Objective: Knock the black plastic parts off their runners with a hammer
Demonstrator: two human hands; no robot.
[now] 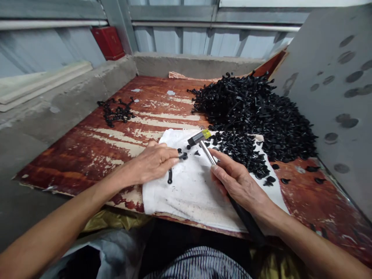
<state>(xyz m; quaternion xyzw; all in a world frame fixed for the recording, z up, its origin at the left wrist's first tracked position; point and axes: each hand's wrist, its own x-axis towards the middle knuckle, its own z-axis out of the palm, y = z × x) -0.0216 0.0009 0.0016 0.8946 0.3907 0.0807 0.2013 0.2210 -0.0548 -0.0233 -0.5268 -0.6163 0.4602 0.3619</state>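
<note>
My right hand (232,174) is closed round the handle of a mallet (207,151) with a metal shaft and a black and yellow head. The mallet's head hovers or rests just above a white cloth (186,193); I cannot tell which. Over the cloth, my left hand (155,161) pinches a small black rubber part (183,156) at its fingertips. Below those fingers lies a black strip-shaped part (170,176) with a round end. A few tiny black pieces (197,153) are scattered between the two hands.
A large heap of black parts (244,100) fills the right back of the worn red-brown board (72,143). Small black caps (238,149) spread onto the cloth. A smaller cluster of black parts (116,112) lies at left. A grey panel (334,97) stands at right.
</note>
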